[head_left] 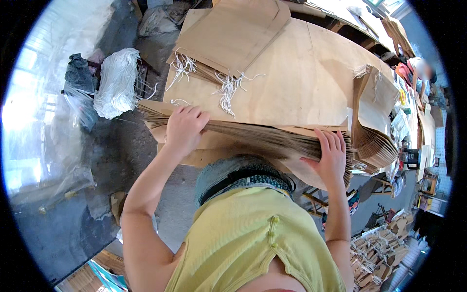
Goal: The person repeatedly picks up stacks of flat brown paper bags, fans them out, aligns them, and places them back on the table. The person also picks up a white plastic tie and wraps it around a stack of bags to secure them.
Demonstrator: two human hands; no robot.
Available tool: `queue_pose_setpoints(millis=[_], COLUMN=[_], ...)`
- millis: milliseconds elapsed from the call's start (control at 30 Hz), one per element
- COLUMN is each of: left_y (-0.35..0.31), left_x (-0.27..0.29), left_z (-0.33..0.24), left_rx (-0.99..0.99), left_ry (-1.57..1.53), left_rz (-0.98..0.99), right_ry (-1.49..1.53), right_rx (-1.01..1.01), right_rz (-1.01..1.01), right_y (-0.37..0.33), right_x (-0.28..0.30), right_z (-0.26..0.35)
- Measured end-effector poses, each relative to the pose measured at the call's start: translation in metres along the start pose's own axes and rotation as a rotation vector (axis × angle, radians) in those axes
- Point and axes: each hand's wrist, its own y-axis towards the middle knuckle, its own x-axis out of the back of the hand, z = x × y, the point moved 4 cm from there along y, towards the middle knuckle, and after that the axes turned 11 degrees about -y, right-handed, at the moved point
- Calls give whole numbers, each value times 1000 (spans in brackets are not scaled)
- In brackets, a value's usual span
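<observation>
A thick stack of brown paper bags (pixel 253 135) stands on edge along the near side of the wooden table, its many layers fanned into thin lines. My left hand (pixel 187 127) is closed over the stack's upper edge near its left end. At the right end my right hand (pixel 332 153) grips it, fingers over the far side and thumb on the near face. Farther off on the table lies a flat pile of brown bags (pixel 233 34) with white cord handles (pixel 227 92) hanging out. Another fanned bundle of bags (pixel 372 121) stands right of my right hand.
The plywood table (pixel 306 73) reaches away from me. Left of it, a bundle of white cords (pixel 116 82) hangs over a support. Lower right, many corded bags (pixel 382 250) are piled up. A person (pixel 424 78) is at the far right, beside a cluttered bench.
</observation>
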Motion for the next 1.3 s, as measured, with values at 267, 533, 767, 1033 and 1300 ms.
queue_pose_setpoints(millis=[267,533,767,1033,1300], left_y=[-7,-48,-45,-55,-60], left_x=[18,7,-48,-82,-50], left_z=[-20,147,135,139,137], left_rx=[-117,333,191,276,374], left_ry=[-19,-1456,-2302,-2164,-1867], left_rz=[-149,-941,-494,-604,-675], right_ry=[-8,-67,138,107,140], right_rx=[37,-47,232,224,228], right_rz=[72,71,15,-33,-115], right_y=[4,23,83,91,86], right_x=[-3,-3,2,2,-8], right_z=[-16,21,142,159,159])
